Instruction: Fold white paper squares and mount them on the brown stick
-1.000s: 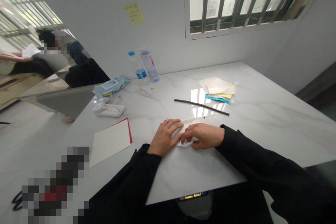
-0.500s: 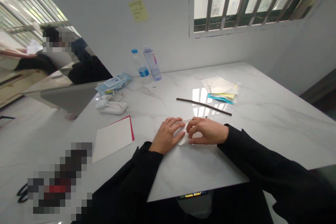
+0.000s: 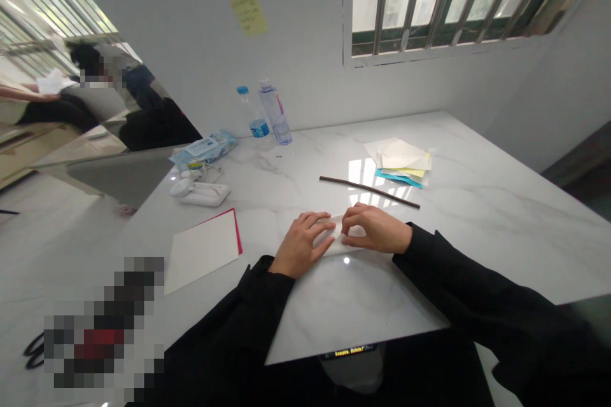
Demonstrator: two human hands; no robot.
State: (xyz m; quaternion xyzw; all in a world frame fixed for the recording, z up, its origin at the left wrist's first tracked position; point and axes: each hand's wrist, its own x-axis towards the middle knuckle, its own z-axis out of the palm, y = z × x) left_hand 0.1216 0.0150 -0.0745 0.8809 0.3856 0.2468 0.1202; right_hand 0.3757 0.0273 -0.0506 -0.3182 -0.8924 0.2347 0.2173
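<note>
A small sheet of white paper (image 3: 337, 245) lies on the marble-patterned table, partly covered by both hands. My left hand (image 3: 301, 244) rests on its left side, fingers spread and stretched out over the sheet. From the right, my right hand (image 3: 379, 229) reaches in with thumb and index finger bent together, pinching the paper near its middle. Much of the sheet's right part is hidden behind that hand. Beyond the hands, a thin dark brown stick (image 3: 370, 191) lies slantwise.
A paper stack (image 3: 401, 156) lies back right. On the left are a white sheet over a red one (image 3: 203, 248), a white device (image 3: 205, 194) and a wipes pack (image 3: 205, 149). Two bottles (image 3: 275, 114) stand by the wall. People sit beyond the partition.
My right hand has shifted slightly up and left, its thumb and index finger closer together. The paper's near edge lies flatter. My left hand stays spread on the sheet.
</note>
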